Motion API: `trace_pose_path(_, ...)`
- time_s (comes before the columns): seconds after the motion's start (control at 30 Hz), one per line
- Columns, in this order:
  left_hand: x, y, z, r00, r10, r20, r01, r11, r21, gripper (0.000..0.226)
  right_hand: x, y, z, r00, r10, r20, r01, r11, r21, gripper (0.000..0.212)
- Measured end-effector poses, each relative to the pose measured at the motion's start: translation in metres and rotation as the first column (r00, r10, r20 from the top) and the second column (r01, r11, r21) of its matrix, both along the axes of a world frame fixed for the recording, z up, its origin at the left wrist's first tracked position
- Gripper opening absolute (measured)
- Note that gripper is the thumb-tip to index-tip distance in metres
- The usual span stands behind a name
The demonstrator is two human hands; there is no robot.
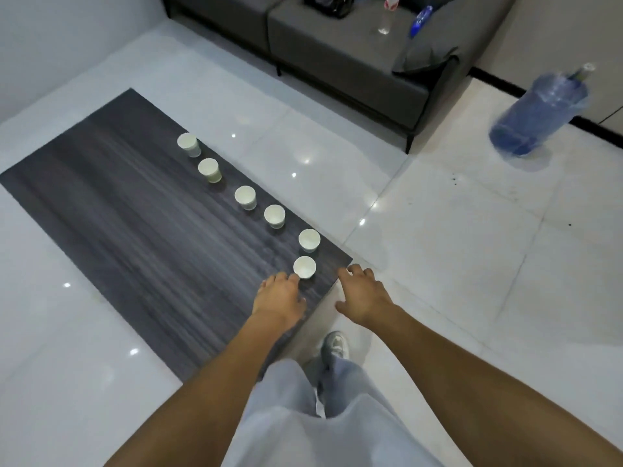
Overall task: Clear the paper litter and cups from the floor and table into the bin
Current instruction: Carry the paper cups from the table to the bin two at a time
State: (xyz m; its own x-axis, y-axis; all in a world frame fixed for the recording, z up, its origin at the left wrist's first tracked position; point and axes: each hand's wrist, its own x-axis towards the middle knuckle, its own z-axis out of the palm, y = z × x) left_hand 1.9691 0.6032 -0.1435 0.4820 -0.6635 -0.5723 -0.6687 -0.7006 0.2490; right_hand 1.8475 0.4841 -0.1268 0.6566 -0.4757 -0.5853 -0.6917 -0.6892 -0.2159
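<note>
Table: low dark wood-grain table (135, 224), long and rectangular, running away from the viewer on the diagonal.
Floor: glossy pale tiles (438, 247) with ceiling-light glints and a few dark specks toward the right.
Cups: six white paper cups stand upright in a loose row along the table's right edge; the nearest cup (304, 267) sits close to the near right corner, the farthest cup (188, 144) well up the table.
Left hand: left hand (278, 296) lies over the tabletop, fingers relaxed and lightly bent, gripping nothing, fingertips just beside the nearest cup; contact cannot be told.
Right hand: right hand (362, 291) hovers past the table's corner, fingers spread loosely, holding nothing.
Sofa: grey sofa (337, 62) against the far wall, with a clear bottle (386, 18), a blue-labelled bottle (419, 20) and dark fabric (421, 57) on its seat.
Water jug: large blue water jug (536, 119) on the floor at right, blurred.
Body: pale trousers (320, 416) and one grey shoe (333, 345) beside the table's near end.
</note>
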Motion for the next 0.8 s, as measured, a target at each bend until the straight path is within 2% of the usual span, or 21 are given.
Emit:
trace_pose_path(0.23,0.029,-0.001,-0.049,0.988,0.153,0.01,-0.153,0.984,0.095,0.044,0.044,-0.036,-0.046,0.993,0.113,-0.036,-0.11,0.991,0.081,0.058)
trace_pose_path(0.4,0.047,-0.002,-0.098,0.974,0.228,0.004,-0.226,0.965,0.129,0.049,0.071,-0.033,-0.1,0.991,0.129,-0.044,-0.124,0.986,0.11,0.064)
trace_pose_path(0.63,0.065,-0.023,-0.18,0.978,0.209,-0.013,-0.208,0.976,0.057,0.058,0.115,-0.038,-0.193,0.982,0.184,-0.041,-0.181,0.981,0.066,0.067)
trace_pose_path(0.8,0.068,-0.025,-0.229,0.983,0.182,0.019,-0.183,0.976,0.119,0.065,0.135,-0.034,-0.247,0.963,0.264,-0.043,-0.263,0.964,0.041,0.07)
